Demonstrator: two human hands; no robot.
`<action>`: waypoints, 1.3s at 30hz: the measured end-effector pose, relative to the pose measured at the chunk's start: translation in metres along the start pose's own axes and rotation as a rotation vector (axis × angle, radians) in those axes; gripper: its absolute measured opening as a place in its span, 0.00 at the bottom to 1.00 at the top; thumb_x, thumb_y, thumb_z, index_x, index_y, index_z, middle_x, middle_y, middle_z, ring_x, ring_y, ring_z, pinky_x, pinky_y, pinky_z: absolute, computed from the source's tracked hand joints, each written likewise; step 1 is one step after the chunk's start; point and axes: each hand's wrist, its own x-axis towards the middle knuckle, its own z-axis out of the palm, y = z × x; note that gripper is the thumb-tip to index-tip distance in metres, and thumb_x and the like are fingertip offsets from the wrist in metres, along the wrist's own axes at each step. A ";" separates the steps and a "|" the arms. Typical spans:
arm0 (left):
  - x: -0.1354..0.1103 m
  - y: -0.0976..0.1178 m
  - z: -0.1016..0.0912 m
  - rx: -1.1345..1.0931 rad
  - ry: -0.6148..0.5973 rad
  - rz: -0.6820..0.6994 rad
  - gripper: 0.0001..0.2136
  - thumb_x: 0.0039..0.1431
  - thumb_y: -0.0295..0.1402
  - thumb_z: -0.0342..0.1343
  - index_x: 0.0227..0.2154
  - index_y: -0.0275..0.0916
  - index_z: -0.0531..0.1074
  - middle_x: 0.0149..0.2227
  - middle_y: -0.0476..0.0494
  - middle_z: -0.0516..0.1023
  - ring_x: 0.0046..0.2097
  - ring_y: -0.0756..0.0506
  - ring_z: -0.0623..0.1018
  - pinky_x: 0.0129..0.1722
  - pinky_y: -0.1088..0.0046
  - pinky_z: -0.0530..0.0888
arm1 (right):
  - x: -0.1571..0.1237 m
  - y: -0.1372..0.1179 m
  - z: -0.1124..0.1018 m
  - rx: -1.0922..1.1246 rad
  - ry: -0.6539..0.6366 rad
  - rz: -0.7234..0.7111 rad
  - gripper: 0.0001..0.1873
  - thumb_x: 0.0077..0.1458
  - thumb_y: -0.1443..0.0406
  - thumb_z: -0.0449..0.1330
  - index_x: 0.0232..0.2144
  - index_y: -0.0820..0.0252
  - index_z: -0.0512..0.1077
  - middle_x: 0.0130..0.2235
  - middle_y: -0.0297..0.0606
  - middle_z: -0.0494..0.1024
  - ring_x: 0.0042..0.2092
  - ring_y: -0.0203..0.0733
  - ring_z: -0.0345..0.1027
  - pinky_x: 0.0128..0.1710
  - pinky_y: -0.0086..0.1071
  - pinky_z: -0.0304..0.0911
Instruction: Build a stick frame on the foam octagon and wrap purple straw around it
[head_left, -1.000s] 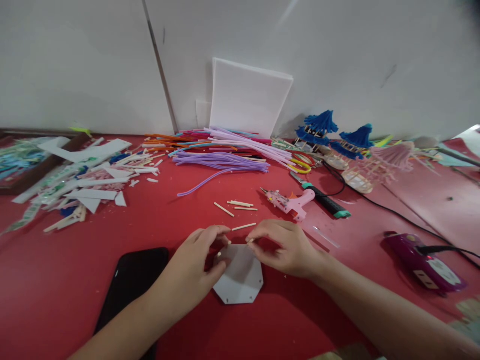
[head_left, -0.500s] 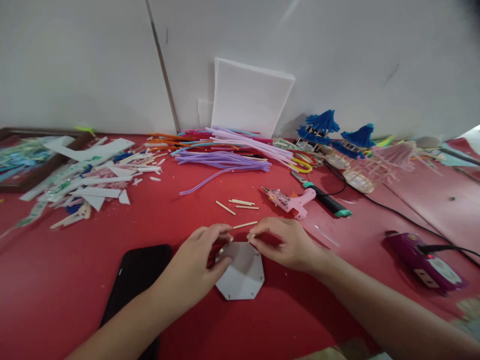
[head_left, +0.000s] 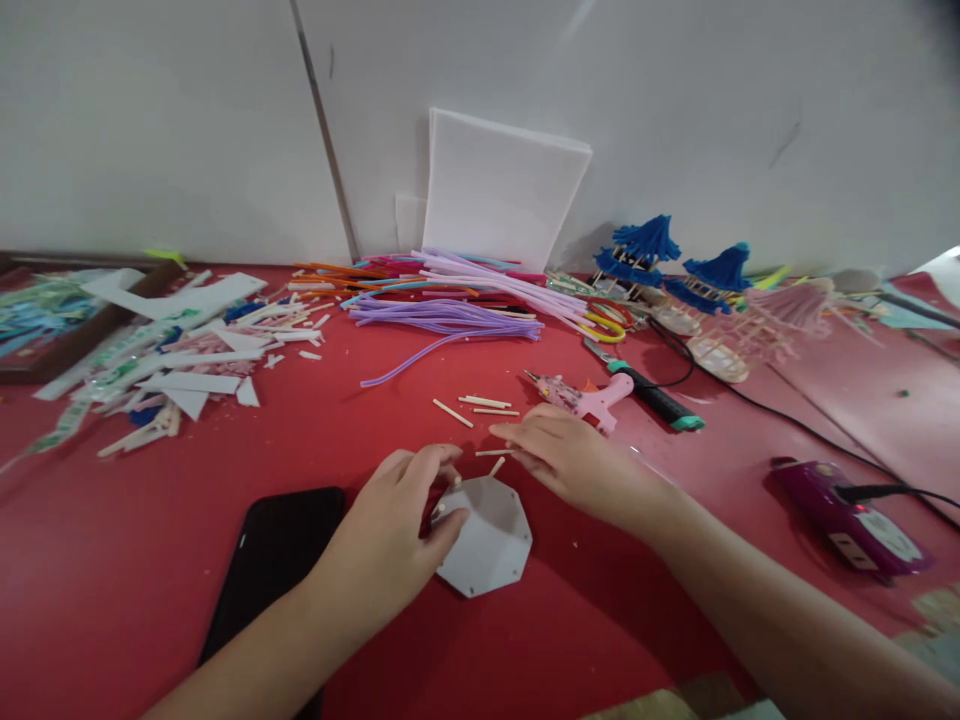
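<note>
A white octagonal foam board lies on the red table in front of me. My left hand pinches its left edge, fingers curled. A short wooden stick stands at the board's far corner. My right hand is stretched flat just beyond the board. Its fingertips reach a loose stick lying on the table, and nothing is in its grasp. A few more cut sticks lie further back.
A black phone lies left of the board. Behind my right hand are a pink glue gun and a green-capped tool. Coloured pipe cleaners, foam scraps, blue tasselled models and a purple power strip surround the area.
My right hand let go of the short stick at the board's far corner and moved back toward the loose stick. My left hand kept its hold on the board, which shifted slightly.
</note>
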 end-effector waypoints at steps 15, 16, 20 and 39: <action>-0.003 0.000 -0.004 -0.056 -0.077 0.047 0.29 0.54 0.33 0.52 0.58 0.42 0.48 0.57 0.34 0.63 0.58 0.37 0.66 0.49 0.57 0.71 | -0.005 -0.014 -0.001 0.470 0.325 0.359 0.03 0.53 0.66 0.58 0.31 0.57 0.72 0.33 0.36 0.78 0.34 0.38 0.71 0.33 0.30 0.66; -0.003 -0.001 -0.008 -0.099 -0.134 0.054 0.31 0.53 0.31 0.52 0.59 0.44 0.46 0.60 0.34 0.60 0.59 0.37 0.64 0.50 0.57 0.70 | -0.005 -0.014 0.000 0.503 0.319 0.360 0.04 0.53 0.65 0.58 0.32 0.57 0.72 0.33 0.37 0.78 0.35 0.39 0.72 0.33 0.30 0.66; 0.000 -0.003 -0.016 -0.148 -0.233 0.071 0.35 0.51 0.30 0.55 0.60 0.46 0.45 0.61 0.34 0.59 0.61 0.37 0.62 0.56 0.52 0.65 | -0.007 -0.015 0.006 0.552 0.303 0.310 0.05 0.52 0.66 0.58 0.35 0.57 0.69 0.32 0.36 0.77 0.34 0.39 0.73 0.35 0.32 0.68; -0.003 -0.008 -0.004 -0.187 -0.158 0.070 0.33 0.50 0.27 0.53 0.59 0.46 0.48 0.59 0.36 0.62 0.60 0.37 0.64 0.52 0.53 0.69 | -0.007 -0.015 0.009 0.300 0.243 0.074 0.07 0.52 0.71 0.57 0.36 0.57 0.68 0.35 0.36 0.78 0.36 0.37 0.72 0.37 0.29 0.66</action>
